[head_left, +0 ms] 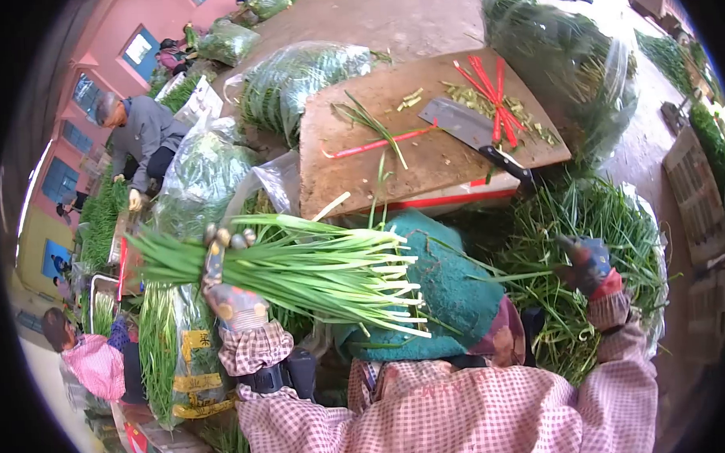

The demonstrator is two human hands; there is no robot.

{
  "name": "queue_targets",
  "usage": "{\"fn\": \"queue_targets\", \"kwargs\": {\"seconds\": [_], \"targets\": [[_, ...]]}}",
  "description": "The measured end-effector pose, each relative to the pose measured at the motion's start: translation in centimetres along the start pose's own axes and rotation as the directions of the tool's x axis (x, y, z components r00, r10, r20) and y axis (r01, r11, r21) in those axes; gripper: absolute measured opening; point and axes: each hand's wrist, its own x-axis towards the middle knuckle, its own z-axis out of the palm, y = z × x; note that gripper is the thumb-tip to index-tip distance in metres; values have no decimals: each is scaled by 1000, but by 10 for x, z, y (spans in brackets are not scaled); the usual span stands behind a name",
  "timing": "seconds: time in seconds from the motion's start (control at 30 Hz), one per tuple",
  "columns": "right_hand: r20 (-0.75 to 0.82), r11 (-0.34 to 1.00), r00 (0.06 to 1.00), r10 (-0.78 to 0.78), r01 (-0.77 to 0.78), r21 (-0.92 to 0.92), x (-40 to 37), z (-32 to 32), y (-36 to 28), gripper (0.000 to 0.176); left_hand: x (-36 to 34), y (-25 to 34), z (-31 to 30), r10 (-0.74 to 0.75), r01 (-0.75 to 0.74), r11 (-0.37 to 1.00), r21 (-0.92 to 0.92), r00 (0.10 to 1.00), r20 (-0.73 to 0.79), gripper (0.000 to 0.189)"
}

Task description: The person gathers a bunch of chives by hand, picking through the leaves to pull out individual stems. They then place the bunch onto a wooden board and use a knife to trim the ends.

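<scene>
My gloved left hand (230, 271) is closed around a thick bunch of garlic chives (316, 264). Their pale cut ends point right over a teal cloth (440, 280) on my lap, and the green tips reach left. Off to the right, my gloved right hand (586, 265) is closed, with a few thin chive leaves (528, 276) sticking out from its left side. Beneath it lies a heap of loose green leaves (577, 315). In front of me, a wooden board (359, 123) bears a cleaver (463, 125), red ties (495, 102), cut stem pieces (411, 99) and stray leaves.
Clear plastic bags of chives (301, 81) stand beyond the board, with a large one (568, 67) at the far right. At left, a person in grey (148, 134) bends over more chives. Another person in pink check (96, 363) sits nearer, beside upright chives (157, 337).
</scene>
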Motion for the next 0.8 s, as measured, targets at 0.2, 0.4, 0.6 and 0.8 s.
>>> {"fn": "queue_targets", "kwargs": {"seconds": [0.2, 0.4, 0.6, 0.8], "targets": [[-803, 380, 356, -479, 908, 175, 81, -59, -146, 98, 7, -1, 74, -121, 81, 973, 216, 976, 181, 59], [-541, -633, 336, -771, -319, 705, 140, -55, -227, 80, 12, -13, 132, -165, 46, 882, 469, 962, 216, 59], [-246, -116, 317, -916, 379, 918, 177, -46, -215, 40, 71, -16, 49, -453, 173, 838, 518, 748, 484, 68], [-406, -314, 410, -817, 274, 909, 188, 4, -217, 38, 29, -30, 106, -241, 171, 940, 295, 946, 218, 57]]}}
